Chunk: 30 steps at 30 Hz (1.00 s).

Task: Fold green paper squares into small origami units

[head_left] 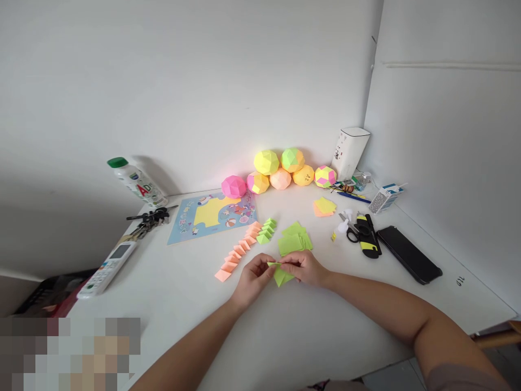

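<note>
- The left hand [252, 277] and right hand [306, 267] pinch a green sheet [283, 276] between their fingertips, at the middle of the counter [260, 342].
- Just beyond the right hand lies a loose green stack [290, 245].
- Beyond the left hand, peach folds [238, 253] run in a slanting row; a shorter row of green folds [265, 232] sits beside its far end.
- Paper balls [280, 178] line the wall [203, 98], two resting on top of others.
- Off to the right: scissors [352, 235], phone [409, 254].
- Off to the left: bottle [137, 182], remote [106, 270].
</note>
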Each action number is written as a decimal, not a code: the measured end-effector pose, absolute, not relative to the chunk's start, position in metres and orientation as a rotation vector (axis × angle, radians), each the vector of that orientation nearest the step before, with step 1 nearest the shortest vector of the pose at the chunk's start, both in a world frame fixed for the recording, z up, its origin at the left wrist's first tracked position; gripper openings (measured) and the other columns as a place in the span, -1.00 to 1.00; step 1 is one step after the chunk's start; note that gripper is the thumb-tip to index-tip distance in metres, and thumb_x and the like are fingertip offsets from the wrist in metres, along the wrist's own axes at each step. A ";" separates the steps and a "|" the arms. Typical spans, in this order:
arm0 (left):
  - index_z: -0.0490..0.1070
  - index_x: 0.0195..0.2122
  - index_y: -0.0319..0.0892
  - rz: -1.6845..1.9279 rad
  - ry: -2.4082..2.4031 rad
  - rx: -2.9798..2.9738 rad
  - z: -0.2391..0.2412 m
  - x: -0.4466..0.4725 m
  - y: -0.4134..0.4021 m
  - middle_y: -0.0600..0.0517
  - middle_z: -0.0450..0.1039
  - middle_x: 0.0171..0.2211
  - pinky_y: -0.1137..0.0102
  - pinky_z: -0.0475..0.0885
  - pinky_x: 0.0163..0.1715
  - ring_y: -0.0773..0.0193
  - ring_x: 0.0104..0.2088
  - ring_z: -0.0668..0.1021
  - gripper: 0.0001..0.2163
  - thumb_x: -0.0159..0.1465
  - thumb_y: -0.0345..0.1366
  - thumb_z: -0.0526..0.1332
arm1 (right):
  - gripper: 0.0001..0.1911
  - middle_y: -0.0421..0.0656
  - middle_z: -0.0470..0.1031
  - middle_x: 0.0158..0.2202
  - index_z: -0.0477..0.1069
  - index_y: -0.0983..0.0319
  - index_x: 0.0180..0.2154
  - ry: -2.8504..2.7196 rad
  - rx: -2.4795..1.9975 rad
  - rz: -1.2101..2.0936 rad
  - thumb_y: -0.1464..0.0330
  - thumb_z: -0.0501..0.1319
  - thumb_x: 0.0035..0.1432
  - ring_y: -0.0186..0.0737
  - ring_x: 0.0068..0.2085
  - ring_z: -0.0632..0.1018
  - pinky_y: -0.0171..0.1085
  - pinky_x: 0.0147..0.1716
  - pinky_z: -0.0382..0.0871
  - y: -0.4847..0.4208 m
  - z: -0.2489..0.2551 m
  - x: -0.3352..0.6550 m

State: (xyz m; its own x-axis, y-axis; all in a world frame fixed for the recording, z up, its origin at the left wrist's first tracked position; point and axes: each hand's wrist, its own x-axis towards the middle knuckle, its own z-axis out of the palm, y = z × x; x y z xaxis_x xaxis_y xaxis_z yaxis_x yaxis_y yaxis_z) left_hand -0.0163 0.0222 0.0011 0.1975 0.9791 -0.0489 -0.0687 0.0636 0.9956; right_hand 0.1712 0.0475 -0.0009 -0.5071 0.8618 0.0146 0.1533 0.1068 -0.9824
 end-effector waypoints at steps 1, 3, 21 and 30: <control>0.38 -0.35 -0.19 1.034 1.058 1.256 0.000 -0.016 0.022 0.10 0.30 -0.49 0.47 0.24 -0.51 0.39 -0.52 0.31 -0.80 0.12 -0.17 0.25 | -0.68 -0.28 0.27 -0.65 0.50 0.34 -0.26 -1.778 -0.983 1.438 0.20 0.18 0.12 -0.45 -0.67 0.28 -0.41 -0.70 0.18 0.047 0.000 0.171; 0.37 -0.40 -0.20 1.015 1.091 1.331 -0.001 -0.015 0.021 0.09 0.29 -0.49 0.47 0.22 -0.52 0.39 -0.52 0.30 -0.81 0.13 -0.17 0.24 | -0.67 -0.28 0.28 -0.65 0.51 0.34 -0.28 -1.805 -0.968 1.421 0.19 0.18 0.12 -0.45 -0.67 0.28 -0.41 -0.70 0.15 0.046 0.003 0.170; 0.40 -0.43 -0.20 1.042 1.078 1.302 0.004 -0.016 0.021 0.07 0.32 -0.49 0.47 0.25 -0.48 0.35 -0.50 0.33 -0.81 0.11 -0.17 0.25 | -0.66 -0.30 0.24 -0.66 0.49 0.32 -0.29 -1.812 -1.004 1.490 0.16 0.18 0.11 -0.43 -0.66 0.27 -0.41 -0.70 0.19 0.047 0.004 0.172; 0.41 -0.45 -0.21 1.031 1.069 1.438 0.000 -0.014 0.020 0.04 0.37 -0.49 0.47 0.26 -0.50 0.36 -0.51 0.35 -0.84 0.14 -0.21 0.23 | -0.85 -0.26 0.26 -0.61 0.43 0.32 -0.47 -1.877 -0.938 1.257 0.38 0.15 0.03 -0.44 -0.58 0.20 -0.40 -0.62 0.06 0.042 0.007 0.166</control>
State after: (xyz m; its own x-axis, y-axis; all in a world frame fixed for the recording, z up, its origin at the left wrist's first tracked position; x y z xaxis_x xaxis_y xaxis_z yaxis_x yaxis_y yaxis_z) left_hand -0.0138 0.0204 0.0000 0.2381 0.9695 0.0576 0.0929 -0.0818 0.9923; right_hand 0.1656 0.0424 0.0071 -0.5073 0.8497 0.1434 0.1910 0.2731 -0.9428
